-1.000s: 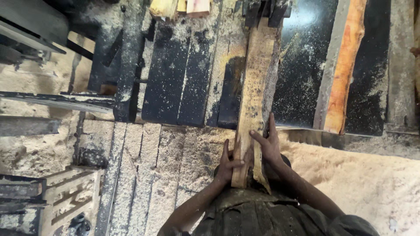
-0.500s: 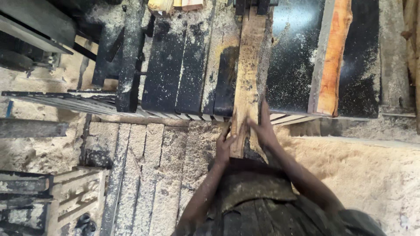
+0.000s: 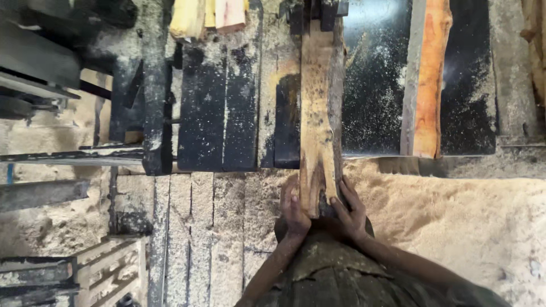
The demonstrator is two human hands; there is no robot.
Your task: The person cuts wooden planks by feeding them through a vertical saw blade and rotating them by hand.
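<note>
Grip first: both hands are clamped on the near end of a rough wooden plank [image 3: 318, 125], one on each side. The left hand [image 3: 293, 209] is wrapped along the plank's left edge with the thumb lying up the wood, and the right hand [image 3: 348, 211] cups the right edge, fingers spread and curled round the darker underside. So each grip is holding the plank, pinching its end between them, right in front of the person's body.

The plank itself runs straight away from the hands. Its near end sticks out past the edge of the dark metal desk [image 3: 227, 113], and the rest lies flat on that desk, reaching up to some dark machine part [image 3: 318, 11] at the top of the view. The far end is hidden there, so can't tell how it ends. The wood is pale yellow with rough, splintery edges.

To the right, well apart from the hands, an orange-toned slab of wood [image 3: 429, 79] lies on the same desk, roughly parallel to the plank. Top left there are a few pale cut wood pieces [image 3: 207, 14] poking in.

Sawdust is everywhere: a big pile [image 3: 466, 216] sits just right of the right hand, and dusty floorboards [image 3: 199, 227] run under the left side. Far left, some grey metal rails [image 3: 40, 193].
</note>
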